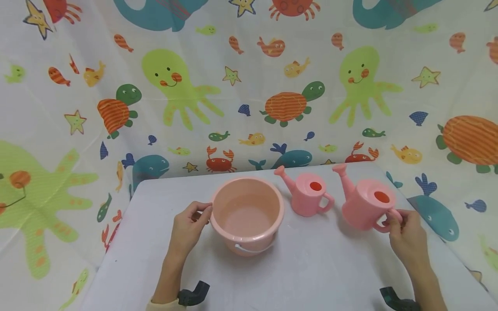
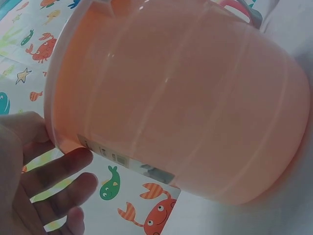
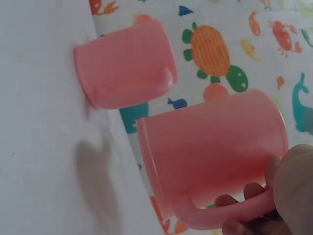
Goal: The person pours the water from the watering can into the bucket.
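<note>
A peach-coloured bucket (image 1: 249, 239) with a white wire handle stands upright on the white table. At its left edge my left hand (image 1: 188, 229) pinches the rim; the left wrist view shows the thumb and index finger at the rim (image 2: 54, 117), the other fingers spread below. My right hand (image 1: 410, 239) grips the handle of the larger pink watering can (image 1: 362, 207), whose spout points up and left. This can is held just off the table, its shadow apart from its base in the right wrist view. Between it and the bucket stands a smaller pink watering can (image 1: 305, 198).
The white table (image 1: 311, 276) bears the bucket and the smaller can. Behind it and along its sides hangs a white cloth (image 1: 249, 65) printed with sea animals. A sticker label (image 2: 122, 159) is on the bucket's side.
</note>
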`<state>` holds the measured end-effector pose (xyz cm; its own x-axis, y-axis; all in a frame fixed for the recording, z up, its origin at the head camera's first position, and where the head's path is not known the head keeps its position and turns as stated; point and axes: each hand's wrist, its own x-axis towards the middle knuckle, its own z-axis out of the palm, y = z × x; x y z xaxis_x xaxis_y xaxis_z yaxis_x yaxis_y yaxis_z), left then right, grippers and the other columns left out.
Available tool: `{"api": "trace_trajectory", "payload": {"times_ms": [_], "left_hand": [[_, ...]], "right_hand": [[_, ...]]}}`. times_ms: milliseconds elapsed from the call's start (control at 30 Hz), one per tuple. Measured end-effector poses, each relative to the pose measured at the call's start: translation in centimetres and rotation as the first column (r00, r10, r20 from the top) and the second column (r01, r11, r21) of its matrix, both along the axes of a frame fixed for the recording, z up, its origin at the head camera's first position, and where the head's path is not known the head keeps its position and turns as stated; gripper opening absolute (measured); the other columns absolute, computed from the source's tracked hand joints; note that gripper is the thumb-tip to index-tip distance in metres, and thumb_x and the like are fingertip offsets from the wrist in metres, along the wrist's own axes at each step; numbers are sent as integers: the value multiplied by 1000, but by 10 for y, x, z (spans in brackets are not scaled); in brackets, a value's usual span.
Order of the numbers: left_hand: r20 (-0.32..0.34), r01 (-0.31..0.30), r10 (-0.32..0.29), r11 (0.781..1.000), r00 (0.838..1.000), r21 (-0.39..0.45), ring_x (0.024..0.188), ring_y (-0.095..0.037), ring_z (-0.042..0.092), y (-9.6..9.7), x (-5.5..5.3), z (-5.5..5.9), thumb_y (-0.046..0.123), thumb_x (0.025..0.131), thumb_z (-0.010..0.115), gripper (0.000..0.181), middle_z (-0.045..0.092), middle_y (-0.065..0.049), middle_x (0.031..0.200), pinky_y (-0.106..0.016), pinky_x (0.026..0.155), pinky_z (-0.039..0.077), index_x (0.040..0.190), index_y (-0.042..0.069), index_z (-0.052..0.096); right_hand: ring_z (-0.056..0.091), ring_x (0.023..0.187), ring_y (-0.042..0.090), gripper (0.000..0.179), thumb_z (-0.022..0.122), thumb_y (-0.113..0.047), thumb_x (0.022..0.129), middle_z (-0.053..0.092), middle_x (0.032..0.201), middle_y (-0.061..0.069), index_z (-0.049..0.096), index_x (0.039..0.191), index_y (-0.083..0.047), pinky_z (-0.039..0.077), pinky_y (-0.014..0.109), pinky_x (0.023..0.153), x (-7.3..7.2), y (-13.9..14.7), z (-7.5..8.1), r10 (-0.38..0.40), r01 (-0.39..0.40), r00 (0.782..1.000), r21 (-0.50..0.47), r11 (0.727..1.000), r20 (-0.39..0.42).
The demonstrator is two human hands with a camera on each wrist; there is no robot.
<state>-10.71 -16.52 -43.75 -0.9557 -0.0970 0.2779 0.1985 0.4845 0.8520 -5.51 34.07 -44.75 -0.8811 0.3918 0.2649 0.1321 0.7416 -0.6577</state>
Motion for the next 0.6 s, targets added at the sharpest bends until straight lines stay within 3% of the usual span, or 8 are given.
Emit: {"api": "trace_trajectory", "payload": {"times_ms": [133,367,600], "left_hand": [[-2,-2,2,1000,1000,-3,74,-10,62,-1,0,1,33,98,64,23,76,-3,94,-22,59,49,105,14,73],[-2,-13,13,1000,1000,-1,74,-11,63,1,-3,0,33,97,66,21,77,-2,97,-22,60,50,105,14,73],[2,17,-17,1000,1000,5,74,-13,63,6,-5,0,32,98,65,22,76,-5,98,-22,60,50,106,13,72]], "right_hand": [[61,88,28,42,46,-34,105,59,110,20,39,127,2,45,7,61,-6,-2,-8,-5,6,999,-32,999,40],[59,87,21,48,43,-42,105,57,111,18,39,127,0,46,8,62,-13,-7,-18,-20,26,997,-76,997,78],[58,89,23,50,41,-44,105,56,112,19,39,127,0,44,5,63,-11,-8,-33,-50,57,994,-78,995,97]]}}
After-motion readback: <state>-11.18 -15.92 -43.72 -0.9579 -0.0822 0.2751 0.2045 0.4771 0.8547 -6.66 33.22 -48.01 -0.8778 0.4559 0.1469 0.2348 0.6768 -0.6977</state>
